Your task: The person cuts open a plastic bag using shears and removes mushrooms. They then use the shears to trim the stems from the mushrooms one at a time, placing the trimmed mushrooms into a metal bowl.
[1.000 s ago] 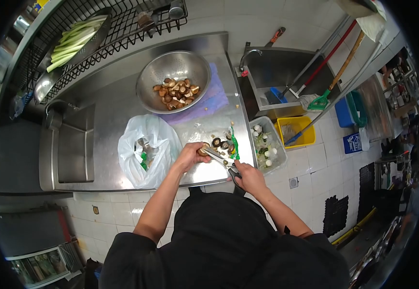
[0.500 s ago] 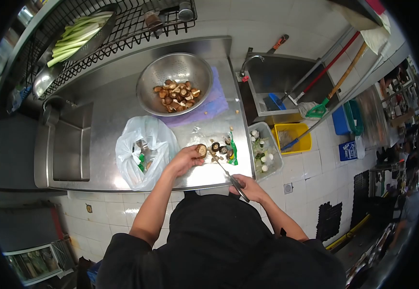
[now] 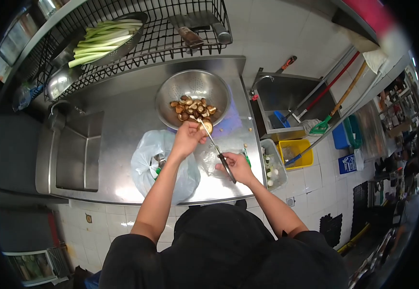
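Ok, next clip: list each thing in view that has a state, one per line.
left hand: fingers closed on a mushroom at the colander rim
right hand: gripping scissors
colander: upright, partly filled with mushrooms
white plastic bag: open, crumpled
wire rack basket: holding green stalks

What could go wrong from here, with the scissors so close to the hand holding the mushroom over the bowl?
1. The scissors in the right hand point toward the left hand; a slip might nick its fingers, which grip the mushroom.
2. The mushroom sits at the near rim of the metal bowl, so it may drop outside onto the counter.
3. The plastic bag lies under the left forearm and could be dragged.
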Demonstrator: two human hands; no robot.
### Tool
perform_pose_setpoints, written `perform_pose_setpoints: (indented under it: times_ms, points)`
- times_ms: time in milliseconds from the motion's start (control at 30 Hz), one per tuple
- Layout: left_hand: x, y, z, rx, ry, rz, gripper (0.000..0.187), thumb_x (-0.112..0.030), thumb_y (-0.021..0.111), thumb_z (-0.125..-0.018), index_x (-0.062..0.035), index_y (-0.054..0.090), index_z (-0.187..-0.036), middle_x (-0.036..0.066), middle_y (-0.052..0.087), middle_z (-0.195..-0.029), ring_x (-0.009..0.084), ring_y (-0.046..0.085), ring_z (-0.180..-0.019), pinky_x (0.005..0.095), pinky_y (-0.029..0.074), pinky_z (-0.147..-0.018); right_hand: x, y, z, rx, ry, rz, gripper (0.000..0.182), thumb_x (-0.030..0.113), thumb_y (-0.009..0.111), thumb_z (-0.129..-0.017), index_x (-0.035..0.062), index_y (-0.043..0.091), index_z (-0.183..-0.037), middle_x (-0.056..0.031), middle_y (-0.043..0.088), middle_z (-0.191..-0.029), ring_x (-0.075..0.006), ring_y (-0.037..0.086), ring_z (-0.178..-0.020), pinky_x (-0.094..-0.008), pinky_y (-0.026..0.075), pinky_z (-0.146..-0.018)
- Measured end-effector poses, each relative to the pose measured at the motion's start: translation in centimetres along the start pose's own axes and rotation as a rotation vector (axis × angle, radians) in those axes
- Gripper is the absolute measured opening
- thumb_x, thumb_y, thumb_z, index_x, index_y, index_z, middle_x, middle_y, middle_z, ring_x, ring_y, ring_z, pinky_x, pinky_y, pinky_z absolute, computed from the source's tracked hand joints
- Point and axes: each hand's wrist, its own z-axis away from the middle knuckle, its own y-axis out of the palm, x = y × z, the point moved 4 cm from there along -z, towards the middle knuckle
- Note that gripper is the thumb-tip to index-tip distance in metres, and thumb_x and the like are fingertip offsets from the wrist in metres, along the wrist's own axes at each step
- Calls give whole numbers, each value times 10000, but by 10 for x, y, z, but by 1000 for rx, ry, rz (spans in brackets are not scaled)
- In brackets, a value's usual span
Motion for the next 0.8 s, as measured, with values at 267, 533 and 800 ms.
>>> perform_pose_setpoints:
  times_ms: [267,533,800]
  points:
    - [-2,-61,-69,-340,436,-559,280,-110,633,-951,64,562,-1159,137,703,-870,207,684,-710,310,544,-661,30,-3,-18,-288,113,-169,510,304,842,-816,-49,655,-1133,-11,573,-601,-76,522,-446,-250,401,-385]
    - [49,81,-11,587,309,-617,148,-5,624,-820,17,717,-933,199,709,-848,307,686,-762,368,541,-733,-66,-79,58,-812,183,34,526,230,862,-799,-46,591,-1155,31,574,-628,-58,528,-519,-228,416,-468]
    - [99,165,33,637,537,-674,366,-132,811,-678,-46,701,-1016,138,627,-1117,374,544,-1113,434,468,-966,-120,-81,49,-771,219,-56,528,60,829,-766,-45,557,-1207,-27,653,-760,-90,574,-622,-248,443,-532]
